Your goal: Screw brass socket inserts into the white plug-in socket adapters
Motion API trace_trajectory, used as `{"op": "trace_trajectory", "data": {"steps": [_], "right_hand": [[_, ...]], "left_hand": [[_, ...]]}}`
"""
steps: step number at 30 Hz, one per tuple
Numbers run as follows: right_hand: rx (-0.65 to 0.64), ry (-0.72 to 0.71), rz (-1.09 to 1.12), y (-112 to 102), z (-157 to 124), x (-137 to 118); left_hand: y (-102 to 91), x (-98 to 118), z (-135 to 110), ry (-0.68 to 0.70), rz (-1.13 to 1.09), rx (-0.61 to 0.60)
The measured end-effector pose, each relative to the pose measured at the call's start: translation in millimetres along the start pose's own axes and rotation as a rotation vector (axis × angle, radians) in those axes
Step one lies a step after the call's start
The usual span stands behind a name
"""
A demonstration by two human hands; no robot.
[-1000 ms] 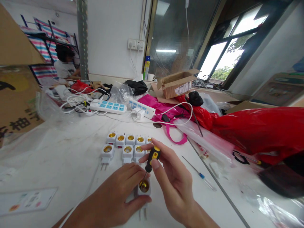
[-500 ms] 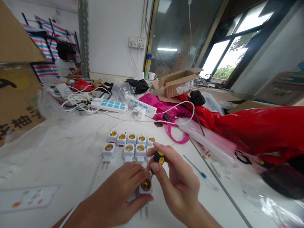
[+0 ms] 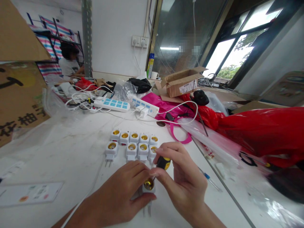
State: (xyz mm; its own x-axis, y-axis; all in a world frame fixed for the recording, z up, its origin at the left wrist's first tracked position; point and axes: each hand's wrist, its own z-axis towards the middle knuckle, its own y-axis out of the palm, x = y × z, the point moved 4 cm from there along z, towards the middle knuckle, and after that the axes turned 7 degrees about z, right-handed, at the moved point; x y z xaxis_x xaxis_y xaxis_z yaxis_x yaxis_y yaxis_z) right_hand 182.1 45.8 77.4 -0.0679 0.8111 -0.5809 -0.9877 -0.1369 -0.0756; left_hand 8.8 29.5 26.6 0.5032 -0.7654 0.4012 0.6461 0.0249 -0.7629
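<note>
Near the front of the white table, my left hand [image 3: 125, 186] is closed round a white plug-in lamp socket [image 3: 148, 186] with a brass-coloured threaded inside, its plug pins pointing toward me. My right hand [image 3: 182, 177] pinches a short black-and-yellow screwdriver [image 3: 163, 162], tilted over the socket. Its tip is hidden by my fingers and the socket rim. Just beyond my hands, several like lamp sockets [image 3: 131, 148] stand in two rows, brass openings up. Part of the nearer row is covered by my right hand.
A blue-handled screwdriver [image 3: 209, 178] lies right of my right hand. Power strips [image 3: 112, 104] and tangled white cables are behind the sockets. An opened carton [image 3: 181, 85], a pink bag [image 3: 163, 107] and red plastic [image 3: 261, 133] fill the back right. A person [image 3: 68, 60] sits far left.
The screwdriver's handle has tilted further over to the right as my right hand's fingers shifted. My left hand still holds the socket. The whole view has moved slightly.
</note>
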Motion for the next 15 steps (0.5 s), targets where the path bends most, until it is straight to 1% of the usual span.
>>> {"op": "trace_trajectory", "data": {"steps": [2,3,8,9,11,13,15], "right_hand": [[0.029,-0.006,-0.020,-2.3,2.1,-2.1],[0.026,0.014,-0.014,-3.2,2.8,-2.8],[-0.088,0.158,0.083,-4.3,3.6,-5.3],[-0.095,0.157,0.089,-4.3,3.5,-5.4],[-0.083,0.087,0.075,-3.9,3.7,-6.0],[-0.031,0.011,0.027,-3.9,3.9,-5.0],[0.035,-0.007,-0.030,-4.5,4.2,-2.7]], "left_hand": [[0.7,-0.6,-0.4,-0.011,0.003,-0.019],[1.2,-1.0,-0.7,-0.020,0.004,-0.031],[1.9,-1.5,-0.6,-0.061,-0.023,-0.072],[1.8,-1.5,-0.3,-0.065,-0.025,-0.074],[1.4,-1.3,0.1,-0.054,-0.030,-0.072],[0.5,-1.6,0.3,-0.039,-0.032,-0.053],[0.2,-2.1,0.4,-0.036,-0.029,-0.051]]}}
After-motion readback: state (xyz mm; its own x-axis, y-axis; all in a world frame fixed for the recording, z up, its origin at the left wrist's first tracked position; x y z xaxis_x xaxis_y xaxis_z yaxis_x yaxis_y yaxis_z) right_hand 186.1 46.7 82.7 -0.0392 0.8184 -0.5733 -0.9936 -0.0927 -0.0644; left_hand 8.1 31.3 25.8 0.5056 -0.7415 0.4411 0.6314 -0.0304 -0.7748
